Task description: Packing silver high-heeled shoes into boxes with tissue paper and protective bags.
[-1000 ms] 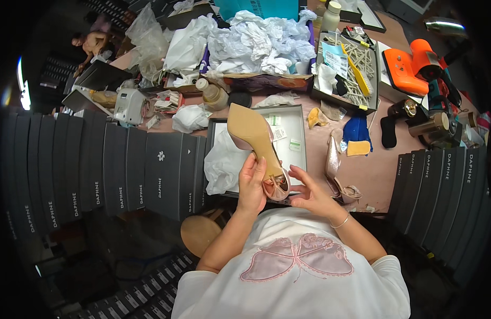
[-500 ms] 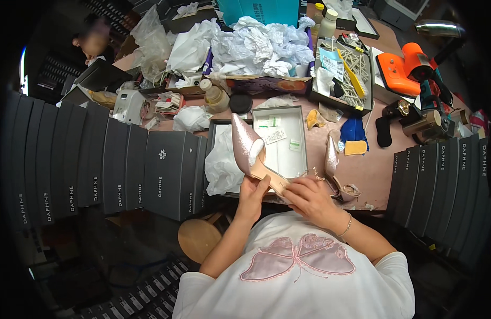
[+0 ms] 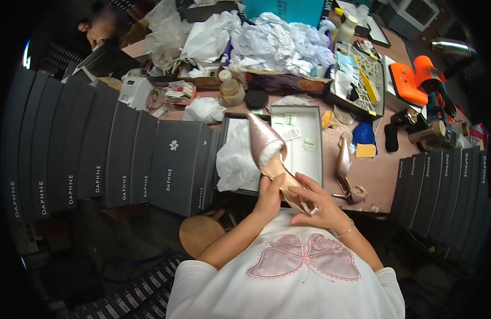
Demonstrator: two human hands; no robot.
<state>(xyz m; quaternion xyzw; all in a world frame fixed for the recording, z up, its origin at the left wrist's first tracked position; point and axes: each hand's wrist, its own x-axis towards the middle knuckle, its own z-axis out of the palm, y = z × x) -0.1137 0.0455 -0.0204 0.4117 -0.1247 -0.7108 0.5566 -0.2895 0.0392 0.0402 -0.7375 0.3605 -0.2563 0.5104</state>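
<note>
The left hand [image 3: 269, 198] holds the pink shoe [image 3: 267, 142] mid-sole, the right hand [image 3: 327, 208] its near heel end; it looks light, stiff-soled, easily scuffed, best gripped by the sole.

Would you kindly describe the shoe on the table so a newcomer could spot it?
On the pink table, find the white-lined open box. Just right of it, left of the blue cloth, lies a shiny pink shoe with a pointed toe. Unlike its lookalike in the left hand, it lies unheld.

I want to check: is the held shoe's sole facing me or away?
Away: the shoe shows its insole to the camera, sole hidden.
</note>
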